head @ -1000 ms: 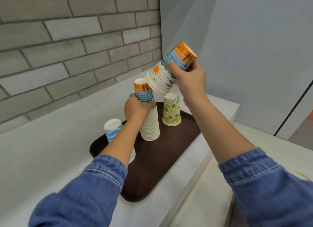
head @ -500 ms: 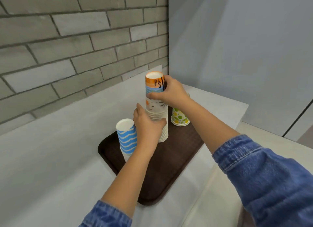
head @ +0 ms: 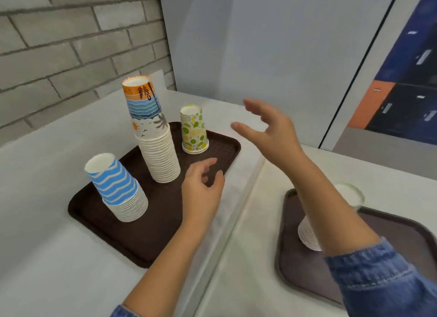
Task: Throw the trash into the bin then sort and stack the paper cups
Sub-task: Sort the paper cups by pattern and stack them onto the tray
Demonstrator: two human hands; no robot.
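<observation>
white counter point(head: 42, 165), brown tray point(head: 151, 241), second brown tray point(head: 402, 231) on lower surface

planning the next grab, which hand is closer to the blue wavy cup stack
Left. The left hand hovers just right of the blue wavy cup stack, over the brown tray; the right hand is farther right, past it.
</observation>
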